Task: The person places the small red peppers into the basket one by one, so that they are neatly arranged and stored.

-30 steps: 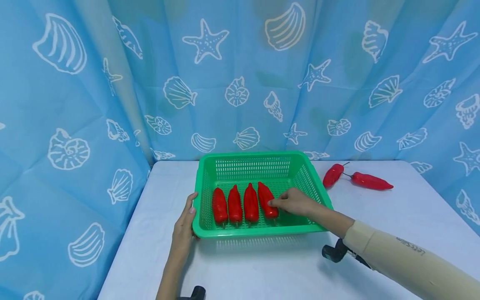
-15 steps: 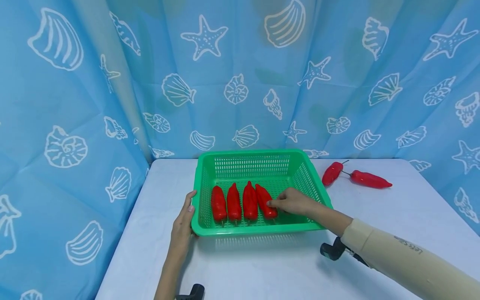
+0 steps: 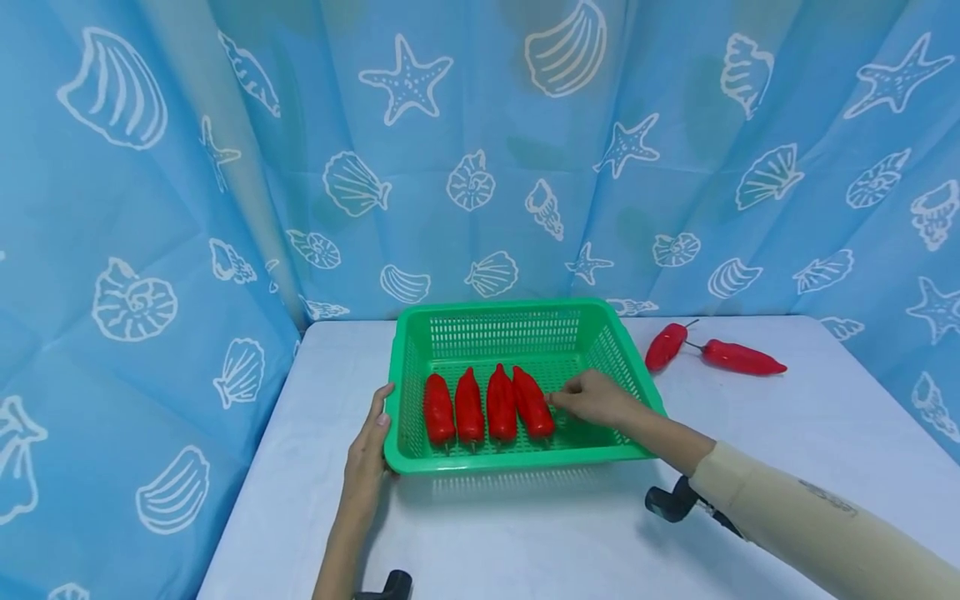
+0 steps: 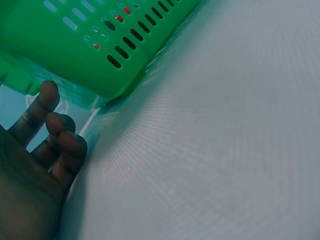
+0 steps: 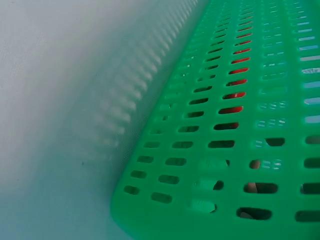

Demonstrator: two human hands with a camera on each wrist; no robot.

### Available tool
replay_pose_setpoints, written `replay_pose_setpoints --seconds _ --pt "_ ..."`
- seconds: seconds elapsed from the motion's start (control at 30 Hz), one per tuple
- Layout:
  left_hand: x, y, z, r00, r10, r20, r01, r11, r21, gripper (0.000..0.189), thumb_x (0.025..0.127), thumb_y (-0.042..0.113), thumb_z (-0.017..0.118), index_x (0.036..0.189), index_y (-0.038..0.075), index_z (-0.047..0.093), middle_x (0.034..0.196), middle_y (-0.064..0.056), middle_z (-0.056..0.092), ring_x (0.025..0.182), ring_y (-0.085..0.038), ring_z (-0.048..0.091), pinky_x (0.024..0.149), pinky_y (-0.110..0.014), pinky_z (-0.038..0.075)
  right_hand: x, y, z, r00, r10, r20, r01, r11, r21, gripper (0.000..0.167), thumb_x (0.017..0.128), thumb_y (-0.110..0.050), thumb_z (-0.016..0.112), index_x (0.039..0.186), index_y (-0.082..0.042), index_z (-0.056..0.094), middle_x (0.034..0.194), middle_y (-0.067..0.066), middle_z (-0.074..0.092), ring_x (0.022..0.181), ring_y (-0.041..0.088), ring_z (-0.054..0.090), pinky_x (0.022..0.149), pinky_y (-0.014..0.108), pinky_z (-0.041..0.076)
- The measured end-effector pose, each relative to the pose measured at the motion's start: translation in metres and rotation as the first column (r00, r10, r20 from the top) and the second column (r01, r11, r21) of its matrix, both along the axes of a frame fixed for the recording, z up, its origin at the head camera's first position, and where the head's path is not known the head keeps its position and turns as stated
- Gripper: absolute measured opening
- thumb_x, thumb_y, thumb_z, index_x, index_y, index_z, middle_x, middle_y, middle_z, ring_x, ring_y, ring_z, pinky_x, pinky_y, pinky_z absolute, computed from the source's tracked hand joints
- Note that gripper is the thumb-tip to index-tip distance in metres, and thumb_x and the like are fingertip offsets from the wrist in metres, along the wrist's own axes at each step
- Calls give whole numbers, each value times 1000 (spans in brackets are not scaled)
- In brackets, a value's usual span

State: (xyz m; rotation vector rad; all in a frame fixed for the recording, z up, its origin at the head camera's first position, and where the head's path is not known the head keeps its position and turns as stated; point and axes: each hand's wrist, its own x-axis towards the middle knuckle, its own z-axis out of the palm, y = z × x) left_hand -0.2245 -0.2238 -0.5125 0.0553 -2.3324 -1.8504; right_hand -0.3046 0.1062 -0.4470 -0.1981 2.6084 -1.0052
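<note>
Four red peppers (image 3: 502, 406) lined up in the green plastic basket (image 3: 517, 461) — left hand (image 3: 365, 451) resting at its rim, fingers relaxed. Right hand (image 3: 597, 399) has bunched fingers at the rightmost pepper (image 3: 532, 405) — can't tell if they're pinching it.

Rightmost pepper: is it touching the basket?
Apart: the head view shows white tabletop and another pepper between the rightmost pepper and the basket.
</note>
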Motion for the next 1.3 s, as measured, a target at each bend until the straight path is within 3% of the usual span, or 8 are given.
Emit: replay_pose_setpoints --seconds 0.17,0.27,0.4,0.67,0.8,1.0,1.17,1.3 --pt "0 1 1 1000 3 -8 -3 1000 6 43 105 56 32 147 51 42 112 -5 59 77 -23 52 74 -37 42 2 5 3 1000 3 -24 -3 1000 -1 28 96 -30 67 94 -4 75 62 6 55 64 24 55 55 27 37" --pt "1 1 1 1000 -15 -16 15 1000 -1 44 106 54 32 149 48 41 136 -2 54 103 -19 52 87 -39 40 4 6 5 999 2 -35 -2 1000 -11 28 95 -31 68 98 -4 76 66 9 59 66 24 56 56 27 39" --pt "5 -2 2 1000 -15 3 15 1000 -18 45 106 54 30 149 47 40 134 -3 55 103 -21 53 86 -39 40 7 6 8 999 7 -33 -8 999 -34 31 95 -32 69 105 -3 75 74 15 63 72 22 56 59 28 42" --pt "7 -1 4 999 -17 27 17 1000 -8 43 106 54 30 148 49 40 109 -10 58 74 -19 52 71 -33 43 10 14 22 998 26 -53 -28 999 -38 34 96 -33 68 109 -3 74 82 10 66 77 22 58 65 33 49" --pt "5 0 3 1000 -14 24 15 1000 -7 44 106 55 30 148 49 40 116 -9 59 74 -21 52 68 -32 43 11 18 29 997 24 -67 -26 999 -31 35 95 -35 69 111 -5 74 84 9 66 78 21 58 68 35 52" --pt "3 2 1 999 -23 23 23 1000 -15 46 106 57 29 150 47 38 146 1 48 106 -22 53 84 -38 43 16 25 38 997 33 -77 -37 998 -59 31 94 -36 70 108 -9 75 83 6 65 80 22 59 70 37 52" --pt "1 4 1 999 -38 31 38 999 -9 48 105 58 28 151 47 36 154 4 40 127 -20 43 98 -46 36 23 35 47 995 29 -93 -35 997 -63 33 92 -38 73 111 -11 73 86 5 64 83 23 60 73 40 55" --pt "1 2 3 999 -40 18 40 999 3 48 106 57 28 151 46 37 155 4 39 130 -21 42 100 -49 36 27 42 54 995 21 -102 -27 998 -65 38 90 -38 75 115 -9 72 88 6 65 85 23 61 74 40 56"
